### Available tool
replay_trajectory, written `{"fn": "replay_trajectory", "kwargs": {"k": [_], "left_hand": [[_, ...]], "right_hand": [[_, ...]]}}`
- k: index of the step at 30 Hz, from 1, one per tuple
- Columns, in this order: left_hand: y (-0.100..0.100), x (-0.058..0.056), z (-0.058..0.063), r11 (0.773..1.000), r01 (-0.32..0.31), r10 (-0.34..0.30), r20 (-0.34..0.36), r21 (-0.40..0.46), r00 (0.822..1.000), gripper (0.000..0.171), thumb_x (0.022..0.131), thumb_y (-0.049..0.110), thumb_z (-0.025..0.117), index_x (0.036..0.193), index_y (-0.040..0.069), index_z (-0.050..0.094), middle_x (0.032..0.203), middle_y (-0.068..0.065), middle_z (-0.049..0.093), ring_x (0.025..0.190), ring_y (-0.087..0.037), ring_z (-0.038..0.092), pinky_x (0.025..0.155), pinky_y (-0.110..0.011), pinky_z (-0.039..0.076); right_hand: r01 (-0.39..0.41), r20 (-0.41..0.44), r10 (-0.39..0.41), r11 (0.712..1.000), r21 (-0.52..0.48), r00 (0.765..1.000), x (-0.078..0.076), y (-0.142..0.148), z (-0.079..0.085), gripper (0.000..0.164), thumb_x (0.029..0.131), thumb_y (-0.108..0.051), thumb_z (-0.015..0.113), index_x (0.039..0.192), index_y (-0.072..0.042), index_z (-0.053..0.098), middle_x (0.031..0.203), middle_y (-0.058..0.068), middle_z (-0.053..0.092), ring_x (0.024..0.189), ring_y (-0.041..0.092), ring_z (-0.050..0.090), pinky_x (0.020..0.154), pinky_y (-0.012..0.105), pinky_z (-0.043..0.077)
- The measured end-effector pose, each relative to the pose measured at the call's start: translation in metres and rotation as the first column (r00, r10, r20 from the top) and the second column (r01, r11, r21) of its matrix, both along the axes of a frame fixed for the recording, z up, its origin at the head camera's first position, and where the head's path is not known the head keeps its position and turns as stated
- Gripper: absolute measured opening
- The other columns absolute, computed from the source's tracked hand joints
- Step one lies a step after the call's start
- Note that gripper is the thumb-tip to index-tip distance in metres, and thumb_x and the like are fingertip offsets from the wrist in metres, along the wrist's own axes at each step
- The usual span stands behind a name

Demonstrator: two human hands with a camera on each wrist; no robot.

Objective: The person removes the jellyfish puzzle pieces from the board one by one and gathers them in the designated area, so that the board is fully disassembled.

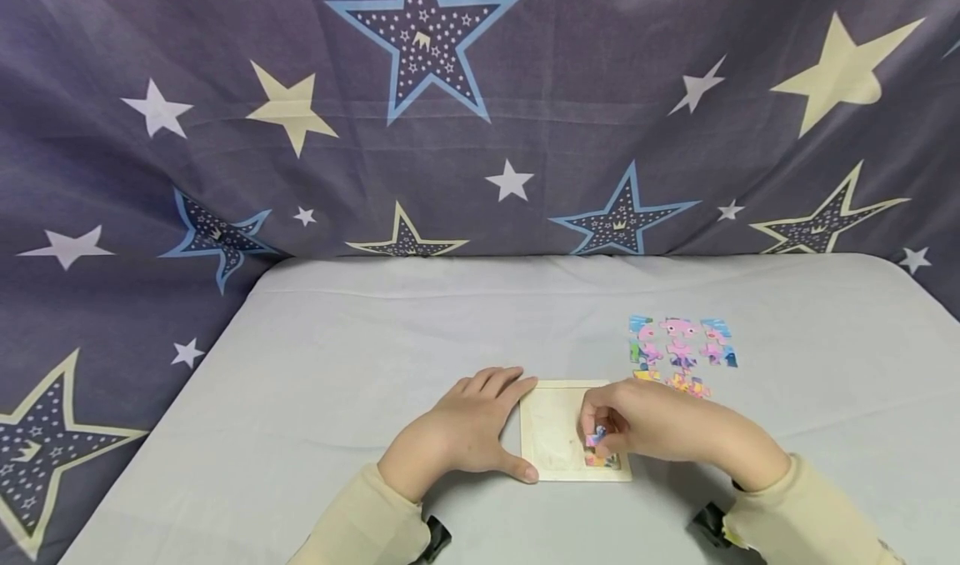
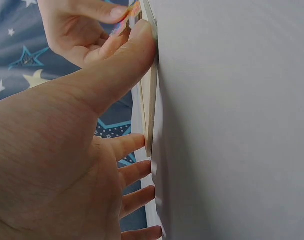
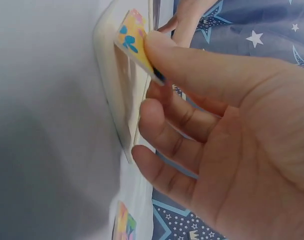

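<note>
A shallow wooden puzzle tray (image 1: 551,440) with a raised rim lies flat on the pale cloth. My left hand (image 1: 476,427) is spread along its left side, thumb on the near corner and index finger at the far one. Over the tray's right part, my right hand (image 1: 626,419) pinches a jigsaw piece (image 3: 132,40) between thumb and fingers. That piece has yellow print with blue flowers and stands tilted at the tray's near right corner in the right wrist view. Orange and purple print (image 1: 597,458) shows just below those fingers in the head view; the fingers hide part of it.
Several loose puzzle pieces (image 1: 681,344) with pink cartoon figures lie in rough rows beyond the right hand, and the forearm partly covers the nearest ones. A dark star-printed curtain (image 1: 450,157) hangs behind the cloth-covered surface (image 1: 375,323).
</note>
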State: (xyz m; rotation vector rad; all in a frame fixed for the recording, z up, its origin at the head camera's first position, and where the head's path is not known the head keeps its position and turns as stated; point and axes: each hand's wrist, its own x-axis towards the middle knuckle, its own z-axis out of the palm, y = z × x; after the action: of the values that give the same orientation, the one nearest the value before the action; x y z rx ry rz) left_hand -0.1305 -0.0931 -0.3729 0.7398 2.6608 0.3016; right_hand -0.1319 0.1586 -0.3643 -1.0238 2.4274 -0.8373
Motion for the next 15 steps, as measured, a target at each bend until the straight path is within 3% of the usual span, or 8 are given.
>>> {"fn": "replay_trajectory", "kwargs": {"k": [10,15], "left_hand": [[0.000,0.001,0.001,1.000,0.001,-0.001,-0.005,0.009,1.000,0.110,0.071,0.065,0.079,0.157,0.018,0.029,0.161,-0.005,0.025,0.148,-0.026,0.021,0.118,-0.048,0.022],[0.000,0.001,0.001,1.000,0.001,-0.001,-0.004,0.011,1.000,0.110,0.071,0.064,0.079,0.157,0.017,0.030,0.161,-0.005,0.025,0.147,-0.026,0.021,0.118,-0.049,0.022]], "right_hand": [[0.073,0.061,-0.073,0.997,-0.004,0.995,-0.002,0.010,0.009,0.014,0.091,-0.013,0.073,0.091,-0.024,0.063,0.071,-0.010,0.056,0.061,0.004,0.046,0.055,0.021,0.042],[0.087,0.045,-0.086,0.996,-0.007,0.995,-0.005,0.019,0.012,0.012,0.090,-0.014,0.073,0.091,-0.022,0.064,0.071,-0.010,0.057,0.063,0.005,0.048,0.056,0.022,0.044]]}}
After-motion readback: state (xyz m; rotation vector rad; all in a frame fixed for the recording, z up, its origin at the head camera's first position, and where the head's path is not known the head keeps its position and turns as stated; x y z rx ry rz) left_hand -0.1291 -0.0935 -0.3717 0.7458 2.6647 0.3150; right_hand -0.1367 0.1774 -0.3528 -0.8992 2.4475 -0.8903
